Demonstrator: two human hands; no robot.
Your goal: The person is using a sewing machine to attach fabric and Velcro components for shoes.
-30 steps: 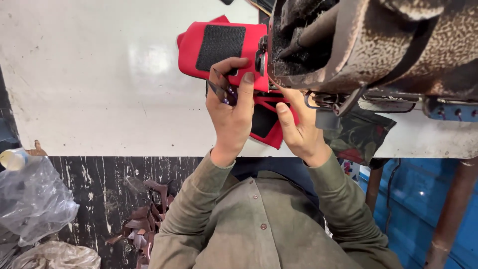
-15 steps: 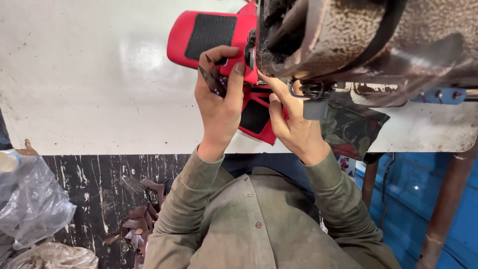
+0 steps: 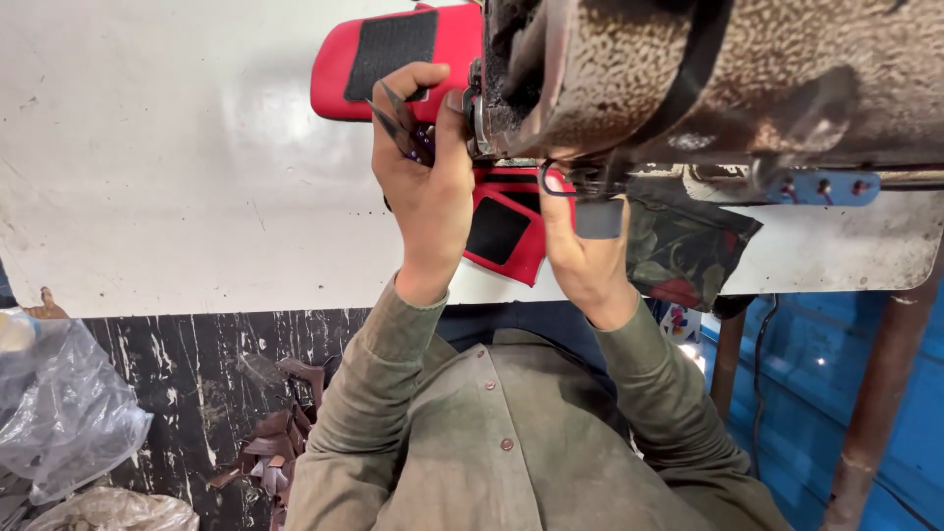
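Nearest the camera is the person's own olive-green buttoned shirt [image 3: 492,433], with both sleeves reaching up toward the white surface [image 3: 177,167]. Low at the left edge lies a clear plastic bag [image 3: 59,413], and on the dark streaked floor [image 3: 177,374] beside it sits a small heap of brown offcuts [image 3: 280,442]. Past the sleeves, the left hand [image 3: 423,187] rests on the red fabric piece [image 3: 433,59], its grip closed around small dark thread snips [image 3: 398,123] whose pointed blades stick out to the left, while the thumb presses close to the machine's needle area. The right hand [image 3: 580,256] lies just beside it, fingers laid flat on the lower part of the same red piece, which shows a black rectangular patch [image 3: 497,231]; its grip clamps nothing, pressing the cloth down, and the fingertips are hidden under the machine. The red piece spreads across the surface from under the machine toward the upper left, where a second black hook-and-loop patch [image 3: 388,49] shows. To the right of the right hand lies a dark floral cloth [image 3: 688,256] at the surface's edge. Farthest off, the worn, rust-mottled sewing machine [image 3: 708,79] overhangs the work, a blue plate [image 3: 821,187] with screws fixed along its underside.
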